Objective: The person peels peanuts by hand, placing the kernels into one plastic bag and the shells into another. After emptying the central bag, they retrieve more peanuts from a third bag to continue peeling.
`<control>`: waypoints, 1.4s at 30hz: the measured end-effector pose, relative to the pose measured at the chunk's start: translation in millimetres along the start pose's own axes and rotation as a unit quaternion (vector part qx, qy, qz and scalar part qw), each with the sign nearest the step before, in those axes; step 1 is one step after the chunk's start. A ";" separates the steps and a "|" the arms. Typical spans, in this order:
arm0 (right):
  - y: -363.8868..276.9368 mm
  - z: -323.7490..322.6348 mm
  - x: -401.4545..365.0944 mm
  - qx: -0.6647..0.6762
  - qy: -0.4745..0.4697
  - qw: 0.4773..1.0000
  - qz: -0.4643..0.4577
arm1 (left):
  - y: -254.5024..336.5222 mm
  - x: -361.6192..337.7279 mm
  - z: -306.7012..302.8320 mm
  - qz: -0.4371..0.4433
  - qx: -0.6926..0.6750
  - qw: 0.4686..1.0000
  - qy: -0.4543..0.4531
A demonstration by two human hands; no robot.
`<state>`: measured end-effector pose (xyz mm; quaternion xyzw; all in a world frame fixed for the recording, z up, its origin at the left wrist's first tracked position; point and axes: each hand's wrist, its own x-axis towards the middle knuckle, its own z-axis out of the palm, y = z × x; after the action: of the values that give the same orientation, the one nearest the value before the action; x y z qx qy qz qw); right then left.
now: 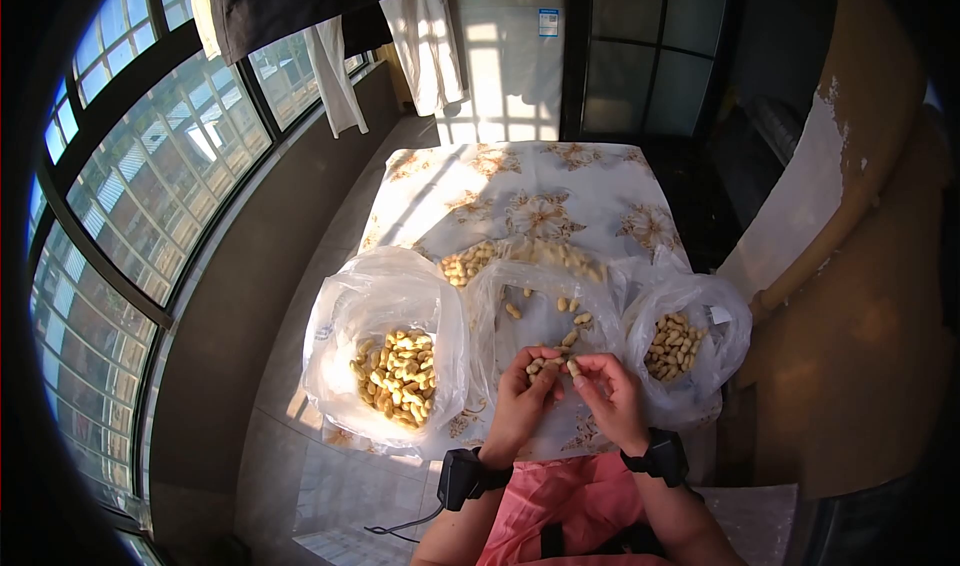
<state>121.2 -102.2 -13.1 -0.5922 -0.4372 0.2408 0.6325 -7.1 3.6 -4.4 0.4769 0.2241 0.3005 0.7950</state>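
Note:
Both hands are close together over the near edge of the table, above the middle plastic bag. Several unshelled peanuts lie in the curled fingers of my left hand. My right hand pinches a single peanut between thumb and fingertips, right beside the left fingers. More loose peanuts are scattered just beyond my hands. To the left, an opened clear bag holds a large heap of peanuts. A smaller heap of peanuts sits in another bag on the right.
A flowered white tablecloth covers the table. Behind the middle bag lie more peanuts, partly under clear plastic. Windows line the left side, and a white refrigerator stands beyond the table. Black devices are strapped to both wrists.

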 end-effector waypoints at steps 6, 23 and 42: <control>-2.7 0.3 -0.3 0.002 0.001 1.000 0.005 | 4.5 -2.2 5.7 0.017 0.032 0.999 0.011; -3.3 0.0 0.1 0.007 -0.001 1.000 0.004 | 4.8 -2.9 6.0 0.015 0.031 0.999 0.018; 2.1 0.2 0.2 -0.003 0.003 1.000 -0.006 | 3.7 -3.1 5.9 0.007 0.031 0.999 0.026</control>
<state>121.6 -101.5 -15.2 -0.5922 -0.4395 0.2341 0.6335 -6.5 -0.9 1.7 0.4953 0.2502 0.3113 0.7714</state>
